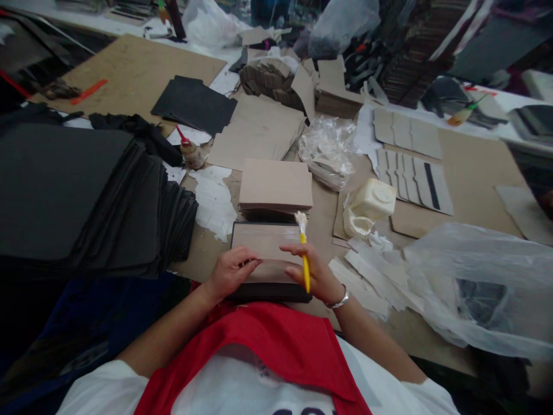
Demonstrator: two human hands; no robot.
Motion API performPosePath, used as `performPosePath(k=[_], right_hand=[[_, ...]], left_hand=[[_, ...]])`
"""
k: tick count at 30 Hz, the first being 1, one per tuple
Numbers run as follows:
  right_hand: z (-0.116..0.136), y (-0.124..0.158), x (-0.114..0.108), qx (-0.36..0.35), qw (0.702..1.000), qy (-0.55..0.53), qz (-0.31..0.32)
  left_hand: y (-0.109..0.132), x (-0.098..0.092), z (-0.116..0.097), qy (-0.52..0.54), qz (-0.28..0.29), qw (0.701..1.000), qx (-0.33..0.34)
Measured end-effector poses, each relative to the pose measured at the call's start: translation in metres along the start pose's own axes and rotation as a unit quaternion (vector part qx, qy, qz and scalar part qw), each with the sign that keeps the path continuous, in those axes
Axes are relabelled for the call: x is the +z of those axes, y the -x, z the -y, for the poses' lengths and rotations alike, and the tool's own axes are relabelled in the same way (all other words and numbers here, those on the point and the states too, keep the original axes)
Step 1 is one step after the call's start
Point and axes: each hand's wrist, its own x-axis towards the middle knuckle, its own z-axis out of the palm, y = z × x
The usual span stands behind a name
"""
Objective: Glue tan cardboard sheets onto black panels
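My left hand (231, 271) rests with curled fingers on a tan card panel (265, 242) that lies on a black sheet (270, 291) right in front of me. My right hand (313, 271) presses the same panel from the right and holds a yellow-handled brush (305, 253), its white bristles pointing away from me. Just beyond the panel stands a stack of tan card panels (275, 187).
A tall pile of black sheets (78, 196) fills the left. A small glue bottle (190, 151) stands behind it. A cut white plastic jug (369, 204) sits right of the stack. Clear plastic bags (479, 288), paper strips (371, 276) and cardboard pieces (410, 155) cover the right.
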Motion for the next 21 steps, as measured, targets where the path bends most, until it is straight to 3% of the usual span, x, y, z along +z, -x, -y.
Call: performPosePath(k=[3,8,12,15,21], right_hand=[[-0.01,-0.007,0.018,-0.025,0.994,0.097,0.037],[-0.041,-0.02,0.014,0.025,0.97,0.228,-0.086],[-0.06,-0.036,0.014,0.032,0.939,0.299,-0.168],[-0.071,-0.047,0.02,0.04,0.932,0.314,-0.178],[-0.083,-0.056,0.026,0.068,0.926,0.325,-0.179]], left_hand=[[-0.004,-0.005,-0.001,0.016,-0.065,0.995,-0.068],[-0.019,-0.01,0.029,0.039,-0.134,0.969,-0.203],[-0.035,-0.005,0.046,-0.048,-0.144,0.97,-0.19],[-0.045,-0.003,0.051,-0.113,-0.14,0.968,-0.178],[-0.053,-0.006,0.057,-0.132,-0.134,0.962,-0.198]])
